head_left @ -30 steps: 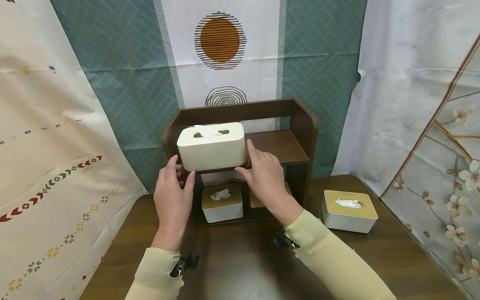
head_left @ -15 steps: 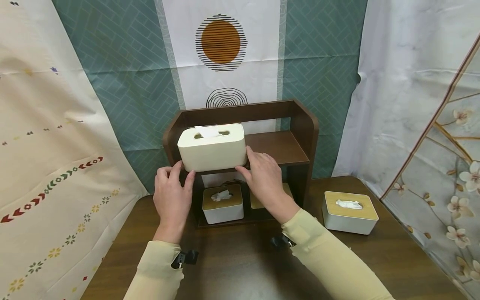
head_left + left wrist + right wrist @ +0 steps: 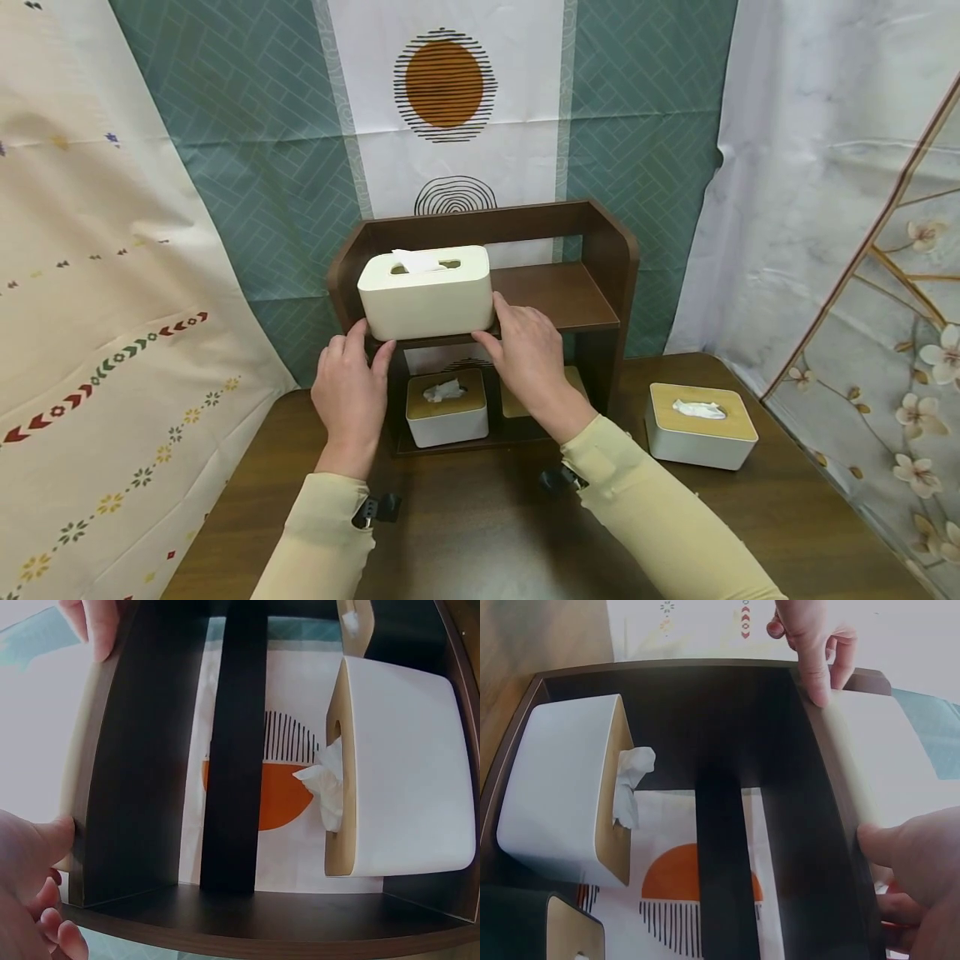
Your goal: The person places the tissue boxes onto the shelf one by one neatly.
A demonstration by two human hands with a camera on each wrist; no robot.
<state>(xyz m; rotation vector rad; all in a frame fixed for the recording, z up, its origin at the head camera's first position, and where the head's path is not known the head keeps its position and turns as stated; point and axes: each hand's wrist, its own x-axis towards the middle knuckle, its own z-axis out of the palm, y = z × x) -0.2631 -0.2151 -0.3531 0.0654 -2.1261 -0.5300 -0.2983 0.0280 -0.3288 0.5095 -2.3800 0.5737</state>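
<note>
A cream tissue box (image 3: pixel 427 310) with a tissue sticking out of its slot sits at the left of the upper board of a dark brown shelf (image 3: pixel 555 293). My left hand (image 3: pixel 349 392) holds its lower left corner, index finger at the end and thumb at the lower front. At the opposite lower corner, my right hand (image 3: pixel 531 360) holds it the same way. Both thumbs lie by the shelf's front edge, as the left wrist view shows with the left hand (image 3: pixel 26 877). The box's back and underside are hidden.
Below, a white tissue box (image 3: pixel 448 429) with a wooden lid stands in the lower compartment. Beside it, another wooden-lidded box (image 3: pixel 516 404) is partly hidden behind my right hand. A third such box (image 3: pixel 701 443) stands on the desk (image 3: pixel 480 542) at the right. Patterned curtains hang around.
My left hand has come in from beside the box to touch its left end. My right hand has shifted slightly down along the other end. The box sits a little farther back.
</note>
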